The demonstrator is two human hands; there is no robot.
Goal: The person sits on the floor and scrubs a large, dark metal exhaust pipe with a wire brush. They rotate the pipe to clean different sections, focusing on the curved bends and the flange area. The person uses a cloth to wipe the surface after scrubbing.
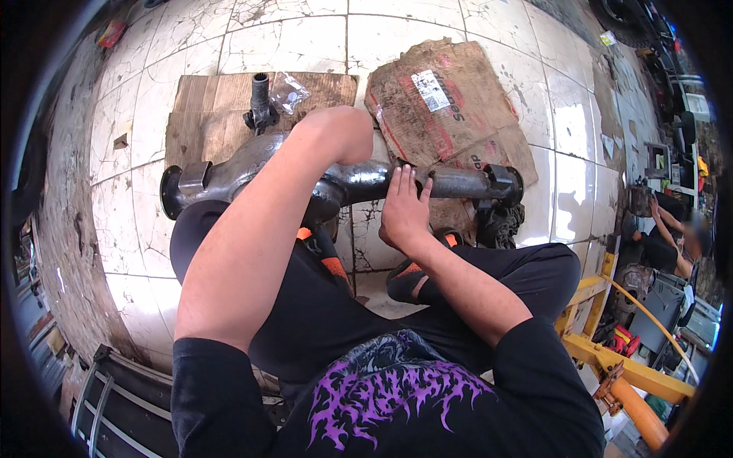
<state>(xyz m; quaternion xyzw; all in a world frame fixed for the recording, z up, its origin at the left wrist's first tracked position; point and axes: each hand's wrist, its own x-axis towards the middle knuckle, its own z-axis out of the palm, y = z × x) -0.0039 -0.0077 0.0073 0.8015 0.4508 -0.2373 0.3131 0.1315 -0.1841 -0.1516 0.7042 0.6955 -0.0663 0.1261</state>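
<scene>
A steel axle housing (366,182) lies crosswise in front of my legs, with a round flange at each end and a wide bulge left of its middle. Above the housing, my left hand (346,134) is bent at the wrist, its fingers turned away and hidden, so what it holds cannot be seen. My right hand (405,209) rests on the tube right of the bulge, fingers stretched out and slightly apart. Something dark shows around those fingertips; what it is cannot be told. Behind the bulge stands a splined shaft yoke (260,103), pointing upward.
Flattened cardboard (206,94) lies under and behind the housing, with a clear plastic bag (291,91) on it. Another cardboard sheet (469,109) bears printing. A dark rag (501,226) sits below the right flange. At right are a yellow metal frame (630,366) and a seated person (667,235).
</scene>
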